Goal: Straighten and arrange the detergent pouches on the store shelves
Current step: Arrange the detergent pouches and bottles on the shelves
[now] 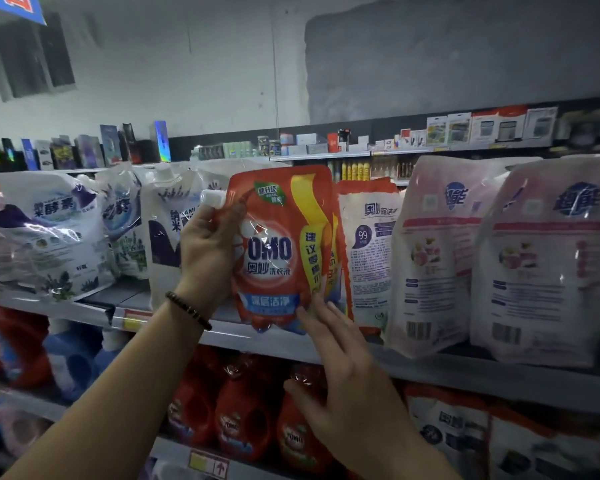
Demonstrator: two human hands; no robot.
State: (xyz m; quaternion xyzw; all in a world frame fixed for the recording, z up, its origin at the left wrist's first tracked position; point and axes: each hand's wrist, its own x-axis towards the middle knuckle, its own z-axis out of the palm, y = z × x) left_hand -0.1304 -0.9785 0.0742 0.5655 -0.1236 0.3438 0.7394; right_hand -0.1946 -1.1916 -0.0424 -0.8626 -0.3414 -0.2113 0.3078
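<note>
A red OMO detergent pouch [278, 244] with a white cap stands upright on the upper shelf [465, 368], front facing me. My left hand [205, 251] grips its upper left edge just below the cap. The straight fingers of my right hand [340, 368] touch its lower right corner. Right behind it stands another red pouch turned back side out [369, 251]. White and purple pouches [52, 233] lean to the left. Two pink pouches [433, 258] stand at the right with their backs outward.
Red OMO bottles [243, 417] and blue bottles [73, 362] fill the lower shelf, with more pouches [458, 424] at its right. A farther aisle of small boxes [326, 140] runs behind. A yellow price tag [132, 322] sits on the shelf edge.
</note>
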